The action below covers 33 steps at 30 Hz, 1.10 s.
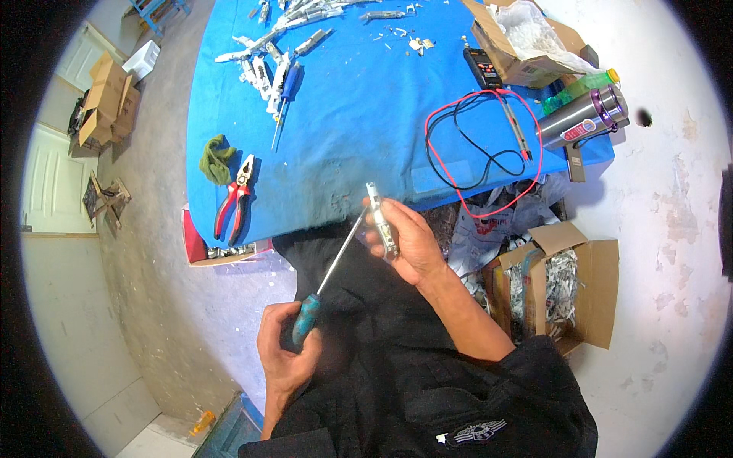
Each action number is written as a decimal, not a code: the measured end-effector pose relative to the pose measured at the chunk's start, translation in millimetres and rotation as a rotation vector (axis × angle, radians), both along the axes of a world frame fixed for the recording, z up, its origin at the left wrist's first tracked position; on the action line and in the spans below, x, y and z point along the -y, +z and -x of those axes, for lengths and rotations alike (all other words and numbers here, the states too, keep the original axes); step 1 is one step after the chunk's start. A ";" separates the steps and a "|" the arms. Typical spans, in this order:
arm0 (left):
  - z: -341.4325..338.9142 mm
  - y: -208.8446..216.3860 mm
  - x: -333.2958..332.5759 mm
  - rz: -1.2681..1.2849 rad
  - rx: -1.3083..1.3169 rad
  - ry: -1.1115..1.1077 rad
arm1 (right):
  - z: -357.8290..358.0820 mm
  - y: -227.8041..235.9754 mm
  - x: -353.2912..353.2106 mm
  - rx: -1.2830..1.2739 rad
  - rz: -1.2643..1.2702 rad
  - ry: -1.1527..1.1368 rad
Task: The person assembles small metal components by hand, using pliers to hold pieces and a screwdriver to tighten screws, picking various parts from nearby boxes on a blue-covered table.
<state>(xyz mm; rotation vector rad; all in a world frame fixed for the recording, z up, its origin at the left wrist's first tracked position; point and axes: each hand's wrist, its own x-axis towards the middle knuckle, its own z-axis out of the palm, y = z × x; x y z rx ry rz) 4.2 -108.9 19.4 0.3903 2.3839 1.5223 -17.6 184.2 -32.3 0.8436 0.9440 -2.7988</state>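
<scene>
Blue cloth (359, 114) at 12 o'clock, door (59, 183) at 9 | box (527, 74) at 1: white plastic wrap (525, 29) inside; carton (601, 286) at 4: grey-white scraps (561, 286) inside | left hand (284, 351) closed round screwdriver (308, 314), right hand (412, 240) pinching part (382, 221) at dial centre; hands apart, tip contact unclear

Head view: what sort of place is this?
Probably a small workshop or repair room: red-handled pliers, a test meter and many small silvery parts lie on a blue-covered table.

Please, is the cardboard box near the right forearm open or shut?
Open: the cardboard box has flaps spread outward, and whitish scraps show inside.
</scene>
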 end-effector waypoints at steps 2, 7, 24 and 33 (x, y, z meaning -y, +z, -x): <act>1.3 0.1 -1.6 -0.027 -0.018 -0.018 | -3.6 -3.6 1.6 0.010 -0.037 -0.006; 4.0 -0.5 -3.7 0.068 -0.138 -0.092 | -7.7 -4.8 0.9 0.062 -0.121 -0.016; 32.9 28.8 -4.0 0.437 -0.430 -0.251 | -4.0 -8.7 0.4 0.128 -0.160 -0.031; 58.2 49.5 -5.3 0.531 -0.466 -0.359 | -6.8 -17.9 -5.7 0.068 -0.208 0.071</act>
